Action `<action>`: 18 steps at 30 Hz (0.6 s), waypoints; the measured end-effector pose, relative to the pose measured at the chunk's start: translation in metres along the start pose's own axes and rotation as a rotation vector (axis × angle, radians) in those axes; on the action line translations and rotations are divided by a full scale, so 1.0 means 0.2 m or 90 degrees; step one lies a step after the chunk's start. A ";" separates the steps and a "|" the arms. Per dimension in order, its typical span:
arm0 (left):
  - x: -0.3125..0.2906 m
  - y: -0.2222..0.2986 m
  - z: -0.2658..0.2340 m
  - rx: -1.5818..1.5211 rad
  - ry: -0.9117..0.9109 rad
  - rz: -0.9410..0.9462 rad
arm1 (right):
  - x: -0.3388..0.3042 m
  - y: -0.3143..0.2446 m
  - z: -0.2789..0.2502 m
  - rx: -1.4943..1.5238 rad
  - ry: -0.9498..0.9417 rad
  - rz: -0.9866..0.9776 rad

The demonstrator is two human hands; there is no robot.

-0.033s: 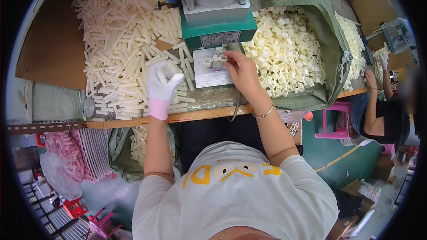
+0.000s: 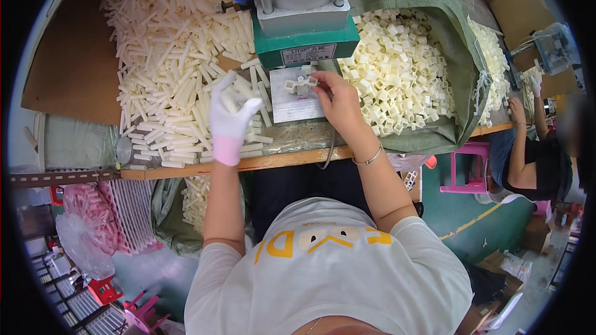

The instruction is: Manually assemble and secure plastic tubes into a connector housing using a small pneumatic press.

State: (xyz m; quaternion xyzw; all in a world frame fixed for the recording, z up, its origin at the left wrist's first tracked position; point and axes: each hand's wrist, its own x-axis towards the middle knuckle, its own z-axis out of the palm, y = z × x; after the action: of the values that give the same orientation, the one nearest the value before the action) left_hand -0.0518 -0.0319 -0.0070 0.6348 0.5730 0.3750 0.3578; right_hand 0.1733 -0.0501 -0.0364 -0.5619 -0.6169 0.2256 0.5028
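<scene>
My left hand [image 2: 228,121] wears a white glove and holds a few white plastic sticks [image 2: 239,92] above the bench, beside the big pile of the same sticks [image 2: 164,56]. My bare right hand [image 2: 336,100], with a bracelet at the wrist, pinches a small white cross-shaped plastic piece [image 2: 300,84]. That piece rests on the grey metal plate [image 2: 290,110] under the green press [image 2: 307,43].
A green sack [image 2: 434,0] full of small white square pieces [image 2: 397,68] lies right of the press. The wooden bench edge [image 2: 279,161] runs in front. Another person [image 2: 537,155] works at the right, near a pink stool [image 2: 472,167]. Pink parts [image 2: 93,211] lie lower left.
</scene>
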 end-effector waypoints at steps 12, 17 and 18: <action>0.13 0.14 0.29 0.016 0.004 0.170 | -0.01 0.02 0.03 -0.080 0.032 -0.082; 0.14 0.24 0.26 0.013 -0.036 0.092 | -0.01 0.00 0.03 -0.006 0.008 -0.017; 0.15 0.24 0.26 0.048 -0.068 0.113 | -0.01 0.01 0.03 -0.005 0.008 -0.016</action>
State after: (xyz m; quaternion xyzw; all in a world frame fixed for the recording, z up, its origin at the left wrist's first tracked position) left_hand 0.0177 -0.0083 0.0136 0.7152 0.5085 0.3487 0.3292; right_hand 0.1690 -0.0505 -0.0402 -0.5574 -0.6215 0.2132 0.5076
